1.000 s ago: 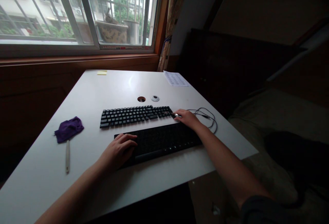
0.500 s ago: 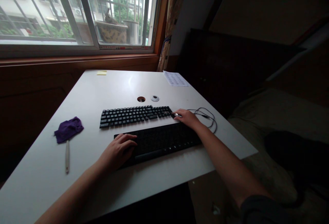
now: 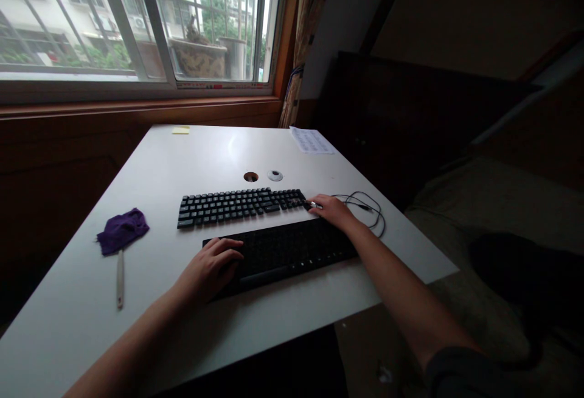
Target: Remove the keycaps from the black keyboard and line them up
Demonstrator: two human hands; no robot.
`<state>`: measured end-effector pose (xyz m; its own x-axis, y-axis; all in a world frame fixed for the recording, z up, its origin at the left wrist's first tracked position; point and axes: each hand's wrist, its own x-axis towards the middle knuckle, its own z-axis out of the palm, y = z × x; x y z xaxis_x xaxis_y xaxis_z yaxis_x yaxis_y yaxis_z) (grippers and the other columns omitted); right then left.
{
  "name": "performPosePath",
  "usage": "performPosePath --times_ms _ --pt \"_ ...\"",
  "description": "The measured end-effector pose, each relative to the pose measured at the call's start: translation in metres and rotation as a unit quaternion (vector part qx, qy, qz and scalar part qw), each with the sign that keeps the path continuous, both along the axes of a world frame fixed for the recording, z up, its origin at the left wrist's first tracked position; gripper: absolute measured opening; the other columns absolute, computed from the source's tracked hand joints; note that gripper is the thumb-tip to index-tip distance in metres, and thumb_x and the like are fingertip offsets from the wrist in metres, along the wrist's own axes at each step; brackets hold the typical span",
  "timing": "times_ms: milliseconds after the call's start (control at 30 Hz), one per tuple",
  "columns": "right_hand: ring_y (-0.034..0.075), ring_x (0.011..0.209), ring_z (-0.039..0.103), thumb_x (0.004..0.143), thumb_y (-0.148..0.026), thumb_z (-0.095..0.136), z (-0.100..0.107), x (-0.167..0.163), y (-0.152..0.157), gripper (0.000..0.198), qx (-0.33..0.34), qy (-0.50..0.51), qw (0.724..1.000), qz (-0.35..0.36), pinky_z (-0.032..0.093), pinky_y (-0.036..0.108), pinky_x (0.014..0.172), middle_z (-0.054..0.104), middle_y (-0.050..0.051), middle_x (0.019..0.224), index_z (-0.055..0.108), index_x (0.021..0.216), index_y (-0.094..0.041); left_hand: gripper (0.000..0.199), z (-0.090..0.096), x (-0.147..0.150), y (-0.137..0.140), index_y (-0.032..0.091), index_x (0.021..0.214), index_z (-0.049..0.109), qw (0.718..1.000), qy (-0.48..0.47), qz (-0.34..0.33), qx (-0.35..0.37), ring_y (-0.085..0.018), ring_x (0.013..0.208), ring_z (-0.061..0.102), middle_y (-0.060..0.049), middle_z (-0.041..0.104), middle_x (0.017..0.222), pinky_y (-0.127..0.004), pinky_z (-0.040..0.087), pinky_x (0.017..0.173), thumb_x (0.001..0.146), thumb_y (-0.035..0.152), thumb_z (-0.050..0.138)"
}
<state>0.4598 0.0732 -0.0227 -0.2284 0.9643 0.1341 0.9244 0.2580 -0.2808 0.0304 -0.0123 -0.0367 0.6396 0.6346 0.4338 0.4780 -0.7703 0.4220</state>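
A black keyboard base (image 3: 283, 249) lies slantwise near the front of the white table, its top dark with no raised keycaps that I can make out. My left hand (image 3: 216, 259) is closed over its left end, fingers curled on top. Just beyond the base, black keycaps (image 3: 223, 207) are laid out in rows like a full keyboard. My right hand (image 3: 331, 209) is at the right end of these rows, above the base's far right corner. Its fingertips are pinched together by the last keycaps, with a small silvery bit showing at them; what they hold is too small to name.
A thin black cable (image 3: 371, 208) lies coiled right of my right hand. On the left is a purple cloth (image 3: 122, 232) over a pale-handled tool (image 3: 120, 282). Farther back are a cable hole (image 3: 250, 176), its round cover (image 3: 275, 175), a printed sheet (image 3: 312, 140) and a yellow note (image 3: 180, 130).
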Motion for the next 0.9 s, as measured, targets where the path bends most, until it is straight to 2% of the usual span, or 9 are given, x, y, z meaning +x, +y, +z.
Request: performPosePath --times_ms 900 --pt "0.022 0.103 0.067 0.086 -0.029 0.068 -0.0021 0.0009 0.0021 0.030 0.016 -0.003 1.000 0.017 0.051 0.032 0.091 0.071 0.002 0.116 0.070 0.116 -0.029 0.020 0.0003 0.0007 -0.0002 0.024 0.102 0.067 1.000 -0.002 -0.004 -0.001 -0.024 0.106 0.062 -0.007 0.066 0.122 -0.042 0.053 0.088 0.090 0.012 0.057"
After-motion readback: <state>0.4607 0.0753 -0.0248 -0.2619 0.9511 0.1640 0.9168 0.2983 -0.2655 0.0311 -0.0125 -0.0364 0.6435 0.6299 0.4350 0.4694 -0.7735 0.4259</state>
